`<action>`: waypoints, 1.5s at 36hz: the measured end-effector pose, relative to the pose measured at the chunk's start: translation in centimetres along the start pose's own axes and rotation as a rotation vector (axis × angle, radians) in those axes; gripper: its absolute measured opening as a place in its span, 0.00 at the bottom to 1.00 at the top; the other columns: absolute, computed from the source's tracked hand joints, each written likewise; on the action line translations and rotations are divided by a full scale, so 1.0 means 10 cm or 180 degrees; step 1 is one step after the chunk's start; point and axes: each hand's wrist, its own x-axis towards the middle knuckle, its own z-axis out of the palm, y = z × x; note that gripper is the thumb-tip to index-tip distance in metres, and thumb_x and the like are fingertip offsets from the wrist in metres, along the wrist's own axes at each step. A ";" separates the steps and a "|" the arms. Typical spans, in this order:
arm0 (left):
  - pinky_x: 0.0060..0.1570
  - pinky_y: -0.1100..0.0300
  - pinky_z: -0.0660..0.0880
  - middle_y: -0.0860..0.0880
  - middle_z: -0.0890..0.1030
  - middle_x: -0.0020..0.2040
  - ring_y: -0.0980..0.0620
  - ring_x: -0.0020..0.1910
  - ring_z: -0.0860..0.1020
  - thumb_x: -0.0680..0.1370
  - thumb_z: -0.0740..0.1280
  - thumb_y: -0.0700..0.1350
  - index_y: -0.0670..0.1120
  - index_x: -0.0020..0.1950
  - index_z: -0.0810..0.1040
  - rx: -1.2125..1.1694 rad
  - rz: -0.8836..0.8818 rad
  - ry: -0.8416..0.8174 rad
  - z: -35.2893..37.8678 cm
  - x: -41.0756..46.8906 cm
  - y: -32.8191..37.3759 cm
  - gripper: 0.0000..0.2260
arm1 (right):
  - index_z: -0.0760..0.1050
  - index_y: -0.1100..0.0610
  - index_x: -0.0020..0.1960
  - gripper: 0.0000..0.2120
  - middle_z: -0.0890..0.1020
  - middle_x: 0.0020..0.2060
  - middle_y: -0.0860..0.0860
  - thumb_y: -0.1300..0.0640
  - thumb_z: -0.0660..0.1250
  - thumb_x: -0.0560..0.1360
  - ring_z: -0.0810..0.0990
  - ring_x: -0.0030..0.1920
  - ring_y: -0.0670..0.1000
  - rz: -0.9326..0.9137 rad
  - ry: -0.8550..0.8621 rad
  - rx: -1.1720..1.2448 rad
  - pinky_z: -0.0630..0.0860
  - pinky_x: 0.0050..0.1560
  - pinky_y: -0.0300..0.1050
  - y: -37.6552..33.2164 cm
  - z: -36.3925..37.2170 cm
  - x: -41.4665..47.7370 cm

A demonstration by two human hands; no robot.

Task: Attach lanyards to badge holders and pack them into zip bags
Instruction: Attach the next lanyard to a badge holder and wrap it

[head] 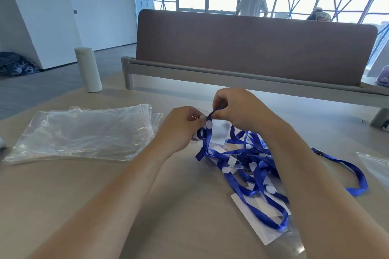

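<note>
The clear badge holder (219,133) I am working on is held up just above the table (160,206), a little past the middle of my view. My left hand (180,130) grips it at its nine o'clock edge, fingers curled, thumb pressing near a white round snap. My right hand (236,107) is at its twelve o'clock, with fingertips pinching the end of a blue lanyard (207,140) against the top of the holder. I cannot tell whether the strap has gone through the slot. The rest of that lanyard hangs down at six o'clock from the holder and reaches the table.

At five o'clock from my hands, under my right forearm, lies a tangled pile of lanyards and holders (253,167), with blue straps looping over clear sleeves with white inserts. One flat holder (255,230) sticks out of the pile's six o'clock side, with a strap lying across it. A single lanyard (349,167) trails off at three o'clock of the pile.

At nine o'clock from my hands, a stack of clear zip bags (84,132) lies flat on the table, close to my left hand. Another clear bag (376,164) shows at the three o'clock edge of the view.

Further out, a white cylinder (88,69) stands at ten o'clock. A brown padded screen (252,48) runs across at twelve o'clock, and a person (252,4) stands behind it at the windows.
</note>
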 end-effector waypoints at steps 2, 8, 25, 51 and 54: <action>0.34 0.68 0.78 0.52 0.82 0.37 0.53 0.35 0.82 0.80 0.66 0.44 0.43 0.48 0.81 -0.0074 -0.0003 0.0000 0.00 -0.01 0.00 0.06 | 0.76 0.51 0.44 0.06 0.77 0.40 0.46 0.54 0.72 0.75 0.75 0.40 0.46 0.0030 -0.0014 0.0046 0.68 0.36 0.36 0.03 0.00 0.01; 0.44 0.57 0.81 0.55 0.83 0.40 0.54 0.39 0.81 0.80 0.66 0.50 0.48 0.48 0.81 0.0167 0.0149 -0.0034 0.01 -0.01 0.00 0.08 | 0.76 0.50 0.42 0.06 0.75 0.37 0.43 0.55 0.72 0.75 0.73 0.38 0.45 0.0010 -0.0059 -0.0018 0.66 0.35 0.36 0.03 0.05 0.03; 0.44 0.54 0.81 0.45 0.85 0.48 0.45 0.42 0.82 0.77 0.68 0.41 0.48 0.45 0.78 0.0178 -0.0091 0.0132 -0.03 0.00 -0.01 0.02 | 0.79 0.51 0.50 0.05 0.84 0.43 0.45 0.53 0.72 0.75 0.81 0.39 0.43 0.0078 -0.0042 0.0475 0.78 0.44 0.42 0.16 -0.11 0.01; 0.41 0.62 0.79 0.54 0.83 0.43 0.52 0.41 0.81 0.80 0.67 0.51 0.50 0.45 0.79 0.0334 -0.0010 -0.0177 0.01 0.02 0.02 0.07 | 0.80 0.51 0.46 0.02 0.81 0.37 0.44 0.54 0.70 0.77 0.77 0.36 0.44 -0.0039 0.0018 0.0528 0.71 0.36 0.36 0.08 -0.12 -0.02; 0.45 0.56 0.82 0.51 0.84 0.44 0.51 0.42 0.82 0.79 0.68 0.50 0.48 0.49 0.82 0.0230 -0.0003 -0.0209 0.00 0.01 0.02 0.08 | 0.79 0.50 0.45 0.03 0.79 0.37 0.42 0.55 0.70 0.77 0.77 0.37 0.43 -0.0091 -0.0069 0.0435 0.70 0.37 0.36 0.06 -0.09 -0.02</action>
